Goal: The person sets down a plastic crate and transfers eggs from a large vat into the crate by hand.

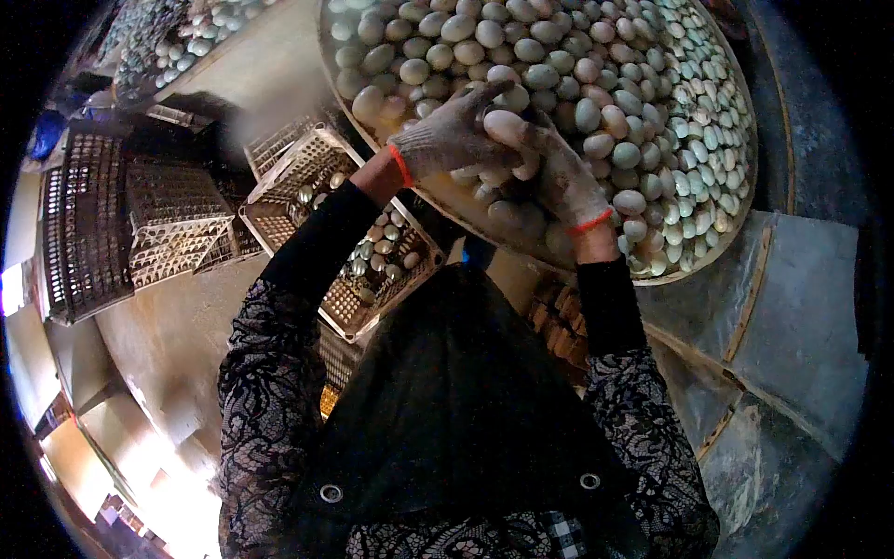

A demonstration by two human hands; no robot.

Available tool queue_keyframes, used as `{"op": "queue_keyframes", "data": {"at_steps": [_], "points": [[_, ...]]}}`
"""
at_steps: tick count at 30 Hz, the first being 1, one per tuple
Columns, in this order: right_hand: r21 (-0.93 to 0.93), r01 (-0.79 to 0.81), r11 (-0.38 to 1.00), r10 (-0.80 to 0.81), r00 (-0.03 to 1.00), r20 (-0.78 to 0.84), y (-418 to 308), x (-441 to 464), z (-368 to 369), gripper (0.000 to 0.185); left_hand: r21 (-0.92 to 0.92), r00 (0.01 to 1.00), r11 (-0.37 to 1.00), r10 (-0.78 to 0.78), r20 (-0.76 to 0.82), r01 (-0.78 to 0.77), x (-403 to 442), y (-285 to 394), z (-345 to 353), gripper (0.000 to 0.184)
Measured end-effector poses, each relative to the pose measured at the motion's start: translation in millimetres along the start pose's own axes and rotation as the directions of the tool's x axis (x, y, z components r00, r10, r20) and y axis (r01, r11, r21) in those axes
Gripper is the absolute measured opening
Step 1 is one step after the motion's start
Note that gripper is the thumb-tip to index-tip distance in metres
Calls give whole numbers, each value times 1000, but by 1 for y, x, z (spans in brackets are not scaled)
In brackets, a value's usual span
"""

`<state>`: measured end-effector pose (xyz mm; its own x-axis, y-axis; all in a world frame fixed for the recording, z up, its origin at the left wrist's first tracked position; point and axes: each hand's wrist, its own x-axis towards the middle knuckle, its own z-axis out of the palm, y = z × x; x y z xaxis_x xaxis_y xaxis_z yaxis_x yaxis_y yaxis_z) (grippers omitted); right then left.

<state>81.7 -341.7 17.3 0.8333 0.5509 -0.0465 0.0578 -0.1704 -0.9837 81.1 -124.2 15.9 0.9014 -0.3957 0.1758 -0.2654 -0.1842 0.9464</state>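
Two gloved hands meet around an egg above a broad heap

From where I stand, the person is working over a wide, round, shallow tray [694,272] piled with pale eggs [615,93], some bluish green, others creamy or faintly pink. Both hands wear knitted gloves with orange-red cuffs, and they come together over the near part of the heap, towards its left side.

One pale egg [504,127] sits between them, raised to the top of the cluster, with the left hand [452,135] on one side and the right hand [562,172] on the other. The left fingers stretch forward past the egg; the right fingers bend in beside it. They hide one another, so I can't tell which hand bears the egg or how firmly either is closed. More eggs show just beneath the gloves.

Below the left forearm, a pale plastic crate [351,334] with lattice walls holds a scatter of smaller-looking eggs [380,247]. Farther left stand dark lattice crates [88,214], and beyond them, at the upper left, lies another mass of eggs [200,42]. The person wears a dark apron [466,391] over black lace-patterned sleeves [265,363].
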Motion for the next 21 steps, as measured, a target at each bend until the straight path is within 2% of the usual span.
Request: {"op": "queue_keyframes", "data": {"at_steps": [1,3,4,5,6,7,9,10,11,12,13,14,15,17,18,19,21], "points": [[0,9,1000,-9,1000,-4,-3,0,-1,46,0,1000,1000,-3,-2,3,-1,3,-1,85],[-28,50,998,-51,998,-22,-6,3,-2,46,29,996,997,-71,-63,73,-2,10,-7,99],[-186,138,973,-144,989,-20,-3,5,-3,46,30,995,997,-71,-72,74,-1,13,-12,99],[-667,244,704,-284,958,51,-1,10,-3,47,49,996,999,-2,-94,7,-2,17,-19,98],[-661,255,706,-283,957,68,2,13,-1,47,114,991,993,8,-131,7,-8,20,-26,98],[-282,226,932,-221,974,50,-23,19,14,48,177,986,984,17,-168,13,-14,28,-33,98],[156,149,976,-164,983,88,-66,34,40,54,210,982,977,13,-188,27,-31,44,-59,95],[31,110,993,-113,984,137,-84,40,52,53,33,984,999,-4,-179,10,-44,63,-68,89],[214,62,975,-97,983,157,-90,46,68,53,41,979,999,-9,-204,17,-58,73,-78,89],[387,5,922,-80,981,177,-96,53,84,52,-47,973,997,-63,-222,53,-73,80,-89,88],[386,2,923,-86,976,201,-112,54,107,52,-139,965,987,-117,-235,86,-88,83,-100,86],[453,-121,883,-14,959,282,-135,52,130,49,5,957,996,-81,-278,85,-102,79,-111,87],[434,-141,890,-11,944,329,-129,58,146,48,94,929,983,-118,-350,160,-120,75,-118,85],[409,-181,895,1,915,403,-105,81,181,44,134,934,985,-55,-354,109,-155,67,-133,84],[400,-218,890,21,897,442,-93,89,199,43,-35,908,979,-199,-369,200,-174,67,-136,83],[439,-243,865,15,887,461,-83,94,217,45,-2,879,959,-259,-401,282,-191,42,-141,84],[511,-298,806,5,867,498,-61,105,254,51,-186,835,948,-317,-449,260,-220,8,-142,88]]}}
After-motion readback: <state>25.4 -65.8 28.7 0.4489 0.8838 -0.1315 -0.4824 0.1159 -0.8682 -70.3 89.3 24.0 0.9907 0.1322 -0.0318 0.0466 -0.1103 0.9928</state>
